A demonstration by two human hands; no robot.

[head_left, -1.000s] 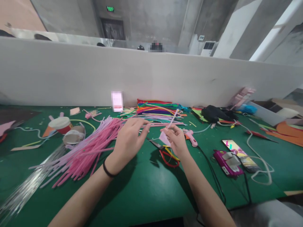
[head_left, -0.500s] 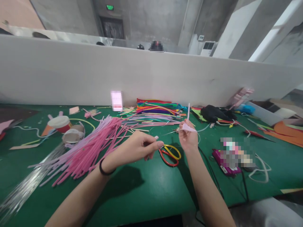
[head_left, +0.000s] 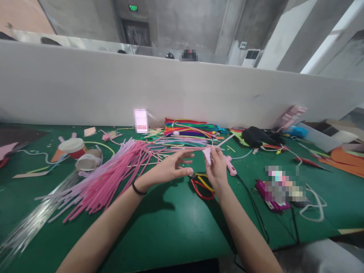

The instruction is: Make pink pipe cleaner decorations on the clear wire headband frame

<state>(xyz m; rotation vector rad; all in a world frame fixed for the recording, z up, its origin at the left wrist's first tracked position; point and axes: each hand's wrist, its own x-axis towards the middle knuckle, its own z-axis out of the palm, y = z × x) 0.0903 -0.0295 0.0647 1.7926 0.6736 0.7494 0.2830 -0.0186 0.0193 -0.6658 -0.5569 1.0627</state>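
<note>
My right hand [head_left: 216,168] is raised over the green table [head_left: 170,227] and pinches a small pale pink piece with a thin white stem [head_left: 209,153] that slants up to the right. My left hand [head_left: 170,168] hovers just left of it with fingers spread and empty, palm toward the piece. Red-and-yellow scissors [head_left: 202,186] lie on the table under both hands. A big heap of pink and lilac pipe cleaners [head_left: 113,170] spreads to the left of my left hand.
A stack of multicoloured pipe cleaners [head_left: 187,129] sits by the white partition [head_left: 85,87]. A pink glue gun [head_left: 229,166], a magenta phone holder [head_left: 270,195] with cables, a paper cup [head_left: 72,148], silver wires [head_left: 28,227] and orange paper [head_left: 347,157] lie around.
My left hand has opened and lifted toward the right hand. My right hand has lowered slightly and turned the pink piece, its stem now slanting right instead of standing upright.
</note>
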